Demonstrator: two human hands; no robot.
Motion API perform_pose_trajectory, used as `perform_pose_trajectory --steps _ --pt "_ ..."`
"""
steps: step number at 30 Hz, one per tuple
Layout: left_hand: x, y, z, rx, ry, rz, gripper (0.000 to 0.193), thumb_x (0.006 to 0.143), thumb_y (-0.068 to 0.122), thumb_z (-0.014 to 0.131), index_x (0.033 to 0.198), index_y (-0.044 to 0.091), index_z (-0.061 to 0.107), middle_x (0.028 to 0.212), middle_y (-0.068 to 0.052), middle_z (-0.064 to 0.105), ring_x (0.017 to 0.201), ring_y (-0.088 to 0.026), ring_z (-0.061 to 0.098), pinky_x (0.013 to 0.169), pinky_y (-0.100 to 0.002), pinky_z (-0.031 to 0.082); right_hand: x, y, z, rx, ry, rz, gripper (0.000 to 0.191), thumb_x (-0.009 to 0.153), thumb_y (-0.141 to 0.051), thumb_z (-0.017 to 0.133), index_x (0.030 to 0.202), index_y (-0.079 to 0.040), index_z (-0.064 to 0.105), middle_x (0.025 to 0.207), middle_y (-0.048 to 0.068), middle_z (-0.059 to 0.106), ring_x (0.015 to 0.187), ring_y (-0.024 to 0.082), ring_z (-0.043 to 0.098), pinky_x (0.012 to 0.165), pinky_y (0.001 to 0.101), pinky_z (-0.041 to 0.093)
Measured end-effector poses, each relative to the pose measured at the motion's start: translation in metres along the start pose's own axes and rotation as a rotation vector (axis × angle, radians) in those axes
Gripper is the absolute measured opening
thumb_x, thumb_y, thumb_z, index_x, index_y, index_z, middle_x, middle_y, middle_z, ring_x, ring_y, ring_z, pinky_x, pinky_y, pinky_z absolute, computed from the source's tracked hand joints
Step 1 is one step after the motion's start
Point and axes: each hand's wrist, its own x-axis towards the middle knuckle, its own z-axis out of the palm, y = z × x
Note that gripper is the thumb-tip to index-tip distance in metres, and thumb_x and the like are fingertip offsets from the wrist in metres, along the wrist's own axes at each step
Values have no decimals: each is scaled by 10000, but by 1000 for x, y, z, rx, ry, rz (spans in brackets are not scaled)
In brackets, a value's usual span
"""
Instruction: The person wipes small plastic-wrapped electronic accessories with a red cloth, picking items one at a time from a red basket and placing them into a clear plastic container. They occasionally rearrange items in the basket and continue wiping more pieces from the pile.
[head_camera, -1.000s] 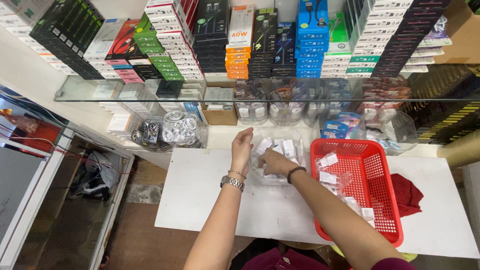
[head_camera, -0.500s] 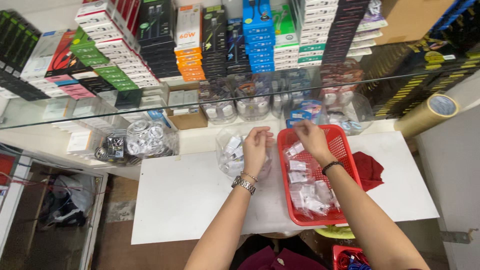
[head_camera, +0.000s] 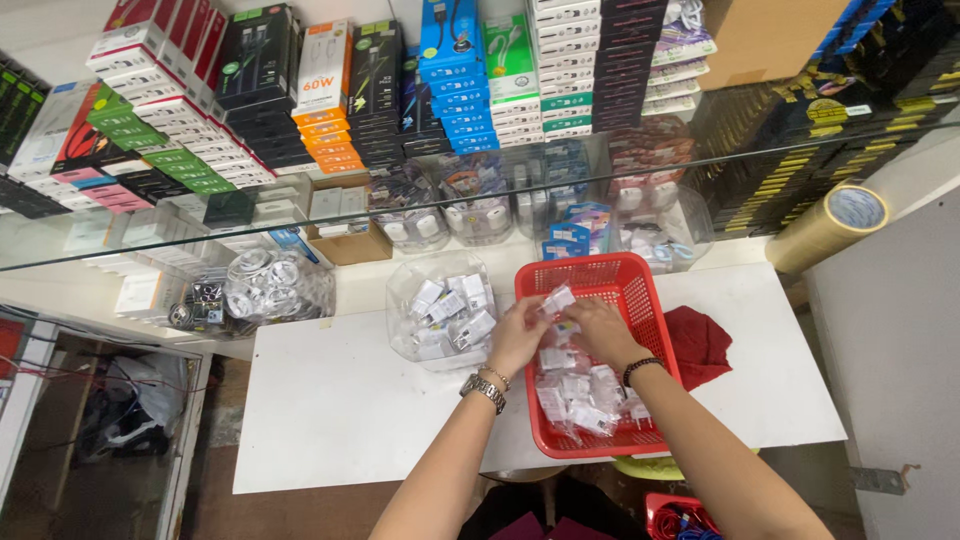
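Both hands meet over the near-left part of the red perforated plastic basket (head_camera: 640, 285), which sits on the white rectangular tabletop (head_camera: 340, 410) and serves here as the landmark. The left hand (head_camera: 518, 338), with a metal wristwatch (head_camera: 484, 390) on its wrist, reaches in across the basket's left rim, and its fingers close around a small clear-wrapped white packet (head_camera: 558, 298) held just above the basket's contents. The right hand (head_camera: 603, 330), a dark bracelet (head_camera: 640, 368) on its wrist, pinches the same packet from the other side, so the two hands grasp it together. Inside the basket lie many more small white packets in clear wrap (head_camera: 580, 400), heaped toward its near end.

Just left of the basket, touching or nearly touching its rim, stands a clear plastic tub of white packets (head_camera: 440, 310). Further left of the basket the tabletop is bare right out to its left and near edges. To the right of the basket a crumpled dark red cloth (head_camera: 700, 345) lies against its side, with bare table beyond it up to the right edge. Behind the basket, under a glass shelf (head_camera: 150, 235), sit more clear tubs, and a roll of brown tape (head_camera: 830, 225) lies beyond the far right corner.
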Motion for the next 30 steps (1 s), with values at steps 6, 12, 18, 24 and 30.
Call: perform_pose_trajectory --steps 6,12,18,24,30 --pt "15 25 22 -931 -507 -466 428 1003 143 615 1402 6 539 1272 -165 682 1089 -298 729 935 -396 626 -14 43 -35 338 264 -180 387 802 -27 652 1171 -125 713 1233 78 713 1199 306 575 1036 416 483" --pt "5 48 36 -1454 -232 -498 448 1033 203 561 1453 53 520 1425 -157 584 1209 -301 645 989 -368 553 -91 121 14 37 480 325 636 714 -139 838 1329 -143 675 1463 243 507 1336 591 361 1043 618 385" --pt "6 55 41 -1590 -201 -481 455 1038 262 540 1444 58 537 1429 -147 602 1218 -282 652 1052 -352 540 -109 118 3 442 600 711 449 820 30 609 1225 -151 673 1331 144 631 1242 371 611 1068 446 502" --pt "14 41 83 -1495 21 -465 372 1054 303 457 1336 98 587 1338 -95 636 1153 -227 643 966 -377 545 -49 7 -30 594 565 5 399 813 -176 809 1158 -57 647 1513 252 380 1393 432 367 1087 503 364" --pt "9 42 79 -1576 32 -469 350 1070 283 453 1342 100 575 1310 -80 642 1156 -186 641 990 -352 544 13 -24 -15 539 764 277 366 905 -338 797 1003 -63 577 1320 191 584 1212 352 571 1050 468 468"
